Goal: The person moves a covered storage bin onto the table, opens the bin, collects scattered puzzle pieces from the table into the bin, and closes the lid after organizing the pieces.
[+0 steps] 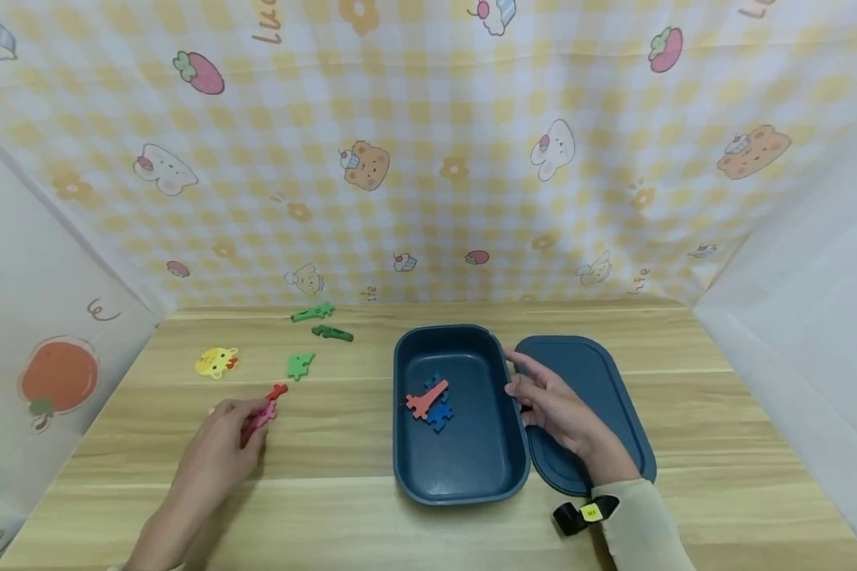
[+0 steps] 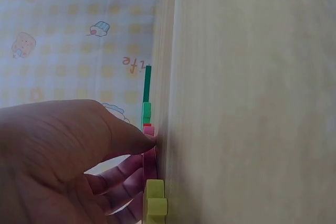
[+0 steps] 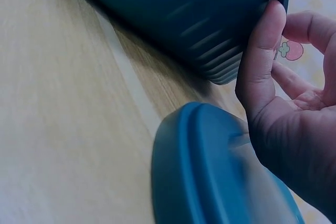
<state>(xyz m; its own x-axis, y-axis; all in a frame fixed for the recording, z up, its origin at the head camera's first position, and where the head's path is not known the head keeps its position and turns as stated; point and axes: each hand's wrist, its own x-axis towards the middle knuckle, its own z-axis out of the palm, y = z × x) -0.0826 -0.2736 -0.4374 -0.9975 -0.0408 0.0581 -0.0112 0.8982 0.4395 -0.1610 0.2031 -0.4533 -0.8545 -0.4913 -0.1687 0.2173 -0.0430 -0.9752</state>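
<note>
The left hand (image 1: 217,444) pinches a slim red and pink foam piece (image 1: 266,408) between thumb and fingers, low over the wooden table (image 1: 343,468). In the head view the piece's long axis runs from about 7 o'clock at the fingers to 1 o'clock, its red tip free and pointing toward the far right. The left wrist view adds what the head view hides: the piece (image 2: 149,153) seen edge-on, lying at or against the tabletop, with the thumb pressed on it; whether it is fully lifted is hard to judge there.

The right hand (image 1: 553,404) rests with fingers loosely extended against the right wall of the dark blue box (image 1: 464,468), holding nothing. The right wrist view shows the thumb (image 3: 260,61) touching the box's outer rim, above the blue lid (image 1: 600,373) lying at 3 o'clock of the box.

Inside the box lie an orange piece (image 1: 425,399) and a blue piece (image 1: 439,415).
</note>
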